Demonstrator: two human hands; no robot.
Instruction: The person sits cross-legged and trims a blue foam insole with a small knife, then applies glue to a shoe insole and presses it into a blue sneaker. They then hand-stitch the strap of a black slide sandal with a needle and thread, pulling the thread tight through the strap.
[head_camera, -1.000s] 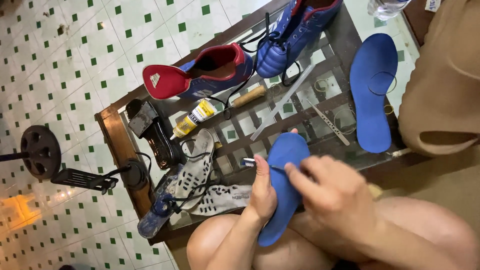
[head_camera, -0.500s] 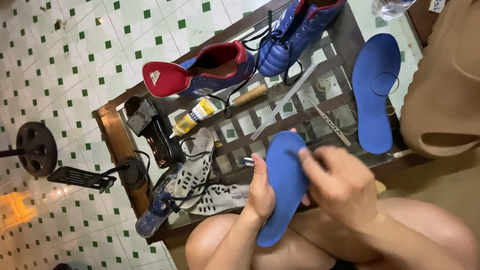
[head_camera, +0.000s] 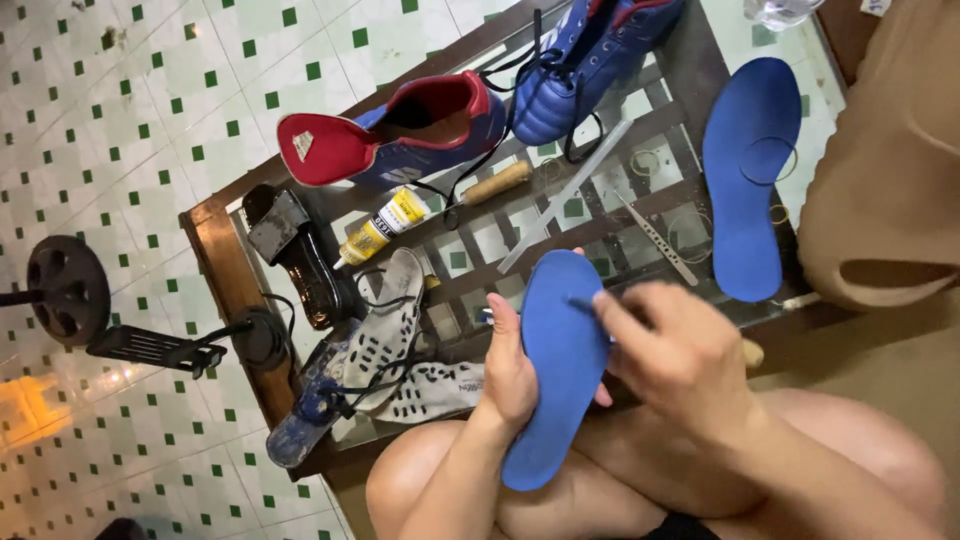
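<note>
My left hand grips the blue insole by its edge, upright over my knees at the glass table's near rim. My right hand is pinched shut on a thin tool against its face. Just beyond crowd a glue bottle, tweezers, a second insole and blue football boots.

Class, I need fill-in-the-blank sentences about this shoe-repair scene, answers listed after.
1. The left hand holds a ____ insole.
2. The right hand touches the insole's ____ side.
3. The second insole lies on the ____ table.
4. The glue bottle has a ____ label.

Answers: blue; upper; glass-topped; yellow
</note>
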